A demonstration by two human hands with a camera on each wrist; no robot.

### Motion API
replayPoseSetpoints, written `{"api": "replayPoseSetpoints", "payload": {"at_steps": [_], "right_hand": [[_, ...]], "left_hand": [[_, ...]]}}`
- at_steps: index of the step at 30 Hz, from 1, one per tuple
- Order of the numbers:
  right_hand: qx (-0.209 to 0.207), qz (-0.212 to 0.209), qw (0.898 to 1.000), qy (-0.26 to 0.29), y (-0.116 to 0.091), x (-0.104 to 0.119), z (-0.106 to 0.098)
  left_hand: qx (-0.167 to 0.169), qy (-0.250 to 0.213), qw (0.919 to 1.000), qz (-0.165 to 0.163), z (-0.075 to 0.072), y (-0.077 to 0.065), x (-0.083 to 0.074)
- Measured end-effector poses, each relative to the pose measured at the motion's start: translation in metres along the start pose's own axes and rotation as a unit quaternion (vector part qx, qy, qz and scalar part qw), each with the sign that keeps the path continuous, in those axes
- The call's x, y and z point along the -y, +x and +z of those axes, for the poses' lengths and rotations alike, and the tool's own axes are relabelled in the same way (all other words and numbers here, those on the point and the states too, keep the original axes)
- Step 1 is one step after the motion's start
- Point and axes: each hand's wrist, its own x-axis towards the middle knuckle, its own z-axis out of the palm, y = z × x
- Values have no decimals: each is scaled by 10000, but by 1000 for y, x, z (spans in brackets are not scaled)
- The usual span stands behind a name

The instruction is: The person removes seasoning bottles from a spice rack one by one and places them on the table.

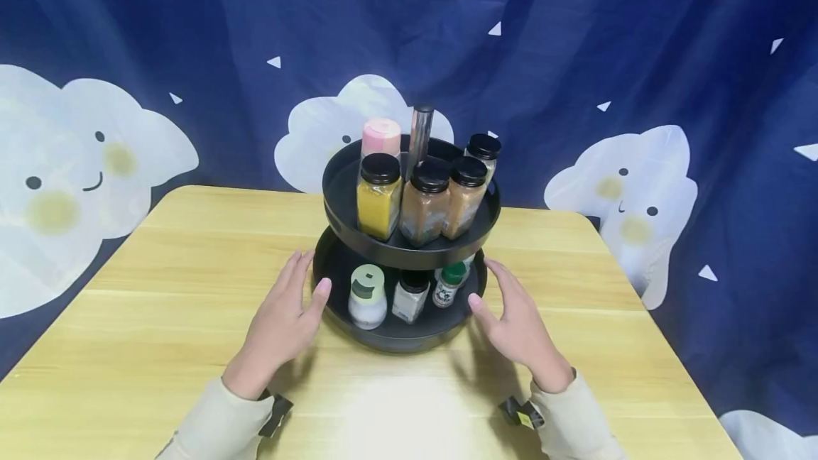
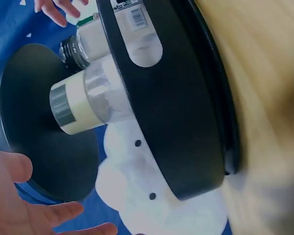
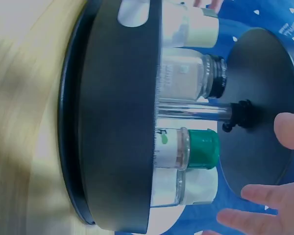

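On either side of the rack [image 1: 409,257] standing on the table [image 1: 192,289], the left hand [image 1: 284,318] and right hand [image 1: 519,318] are spread wide, contact hard to tell, and an uneven shove could topple the rack's upper jars [image 1: 424,208].

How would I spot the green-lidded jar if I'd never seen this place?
On the wooden table stands a black two-tier rack. In the head view, look at the right side of its lower tray for the small green-lidded jar. Its bright green lid sets it apart from the black-lidded jar to its left and the pale-lidded bottle farther left.
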Motion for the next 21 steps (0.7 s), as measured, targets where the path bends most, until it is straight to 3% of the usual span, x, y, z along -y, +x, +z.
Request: {"api": "replayPoseSetpoints", "payload": {"at_steps": [7,10,16,21], "right_hand": [[-429,-10,9943,980,5,1,-1],[-517,33,9899,1321,7,-4,5],[-561,233,9794,1926,10,-9,20],[-636,264,9790,1917,15,-10,28]], "left_hand": [[-40,-456,9981,-410,-1,-4,15],[119,-810,9947,-629,-2,-5,17],[539,-1606,9776,-1251,5,-4,17],[697,-2049,9651,-1474,12,-7,20]]}}
